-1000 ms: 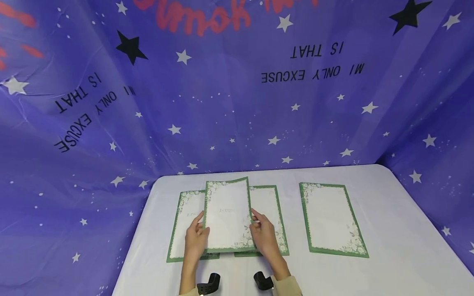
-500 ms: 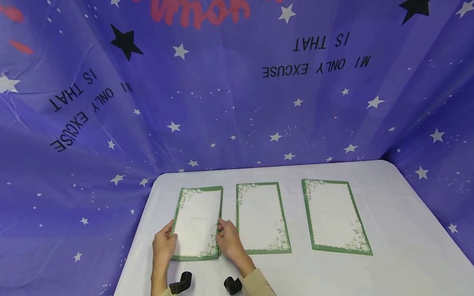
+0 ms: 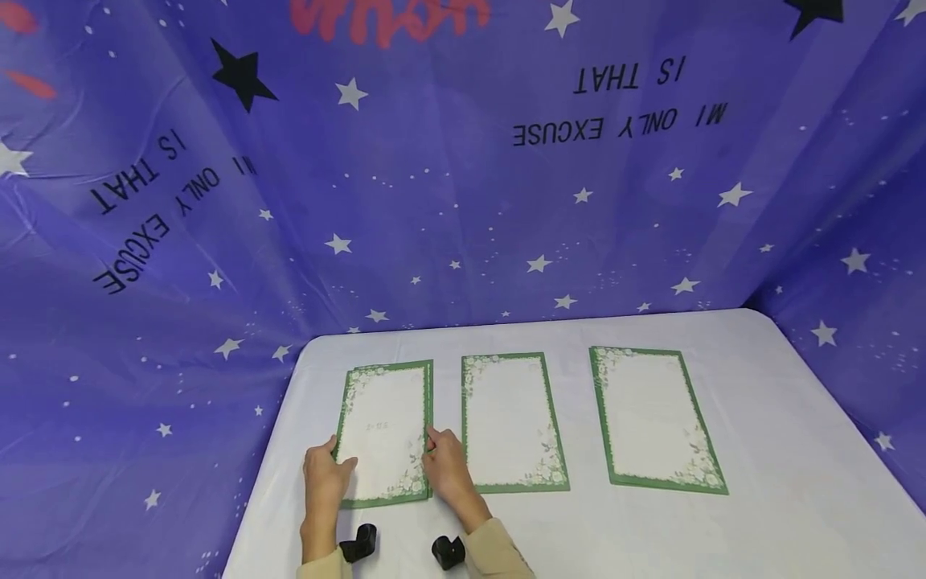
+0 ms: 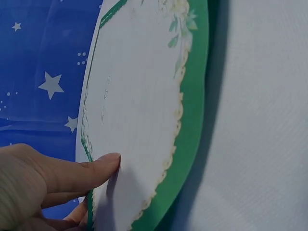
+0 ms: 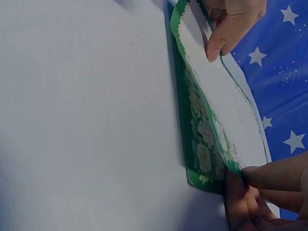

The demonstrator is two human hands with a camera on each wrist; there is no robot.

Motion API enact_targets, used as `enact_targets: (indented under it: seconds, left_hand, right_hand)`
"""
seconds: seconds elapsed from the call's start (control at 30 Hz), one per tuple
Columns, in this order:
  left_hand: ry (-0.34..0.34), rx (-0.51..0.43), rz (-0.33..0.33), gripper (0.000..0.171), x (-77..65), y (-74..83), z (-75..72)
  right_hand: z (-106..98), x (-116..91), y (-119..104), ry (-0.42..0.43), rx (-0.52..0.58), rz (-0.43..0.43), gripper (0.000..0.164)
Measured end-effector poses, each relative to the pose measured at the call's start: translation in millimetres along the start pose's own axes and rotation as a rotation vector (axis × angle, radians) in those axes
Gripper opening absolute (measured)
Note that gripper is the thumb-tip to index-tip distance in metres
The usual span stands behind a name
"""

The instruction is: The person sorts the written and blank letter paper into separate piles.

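Note:
A white paper sheet with a green border and printed white flowers lies over another bordered sheet at the table's left. Its near edge bows up from the sheet beneath in both wrist views. My left hand grips the left edge, thumb on top of the paper and fingers at the margin. On the opposite edge, my right hand pinches the paper between thumb and fingers, with some fingers under it in the right wrist view. Faint small writing shows mid-sheet.
A similar bordered sheet lies at the middle of the white-covered table. Further right is a small stack of the same sheets, edges slightly offset. A purple star-printed curtain hangs behind the table and along its sides.
Both hands have carried the sheet leftward and down, from overlapping the left and middle sheets to over the left one. In the last half second it has shifted slightly left.

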State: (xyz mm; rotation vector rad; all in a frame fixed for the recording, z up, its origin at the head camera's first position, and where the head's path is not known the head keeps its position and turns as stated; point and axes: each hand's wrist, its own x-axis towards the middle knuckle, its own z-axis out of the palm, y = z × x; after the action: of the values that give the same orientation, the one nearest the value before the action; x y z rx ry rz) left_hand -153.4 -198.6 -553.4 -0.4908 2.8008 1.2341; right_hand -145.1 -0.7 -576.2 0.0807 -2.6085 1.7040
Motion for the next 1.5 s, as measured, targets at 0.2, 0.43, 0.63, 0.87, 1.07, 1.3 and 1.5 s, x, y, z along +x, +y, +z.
enact_targets:
  seconds: [0.2, 0.43, 0.63, 0.87, 1.07, 1.3, 1.5]
  left_hand:
    - [0.024, 0.015, -0.015, 0.062, 2.5, -0.9, -1.1]
    - [0.067, 0.039, 0.011, 0.060, 2.7, -0.7, 4.9]
    - [0.057, 0.049, 0.024, 0.060, -0.5, 4.3, 8.8]
    - [0.069, 0.037, -0.002, 0.060, -4.2, 5.5, 11.6]
    - [0.134, 0.056, 0.013, 0.059, -6.9, 8.6, 13.1]
    - [0.294, 0.097, 0.111, 0.064, -8.8, 30.1, 36.9]
    - [0.255, -0.032, 0.217, 0.050, -16.8, 65.4, 73.8]
  right_hand:
    - [2.0, -1.3, -9.2, -0.005, -0.031, 0.014, 0.046]
    - [3.3, -2.9, -12.7, 0.003, -0.099, 0.079, 0.046]
    - [7.6, -8.0, -11.2, 0.042, -0.334, 0.017, 0.056]
    - [-10.1, -4.9, -1.1, 0.041, -0.322, -0.001, 0.042]
    - [-46.6, -1.1, 0.2, 0.125, -0.298, -0.021, 0.036]
    - [-100.6, -3.2, 24.9, 0.294, -0.324, 0.055, 0.032]
    - [-135.0, -12.3, 38.9, 0.341, -0.329, 0.128, 0.034]
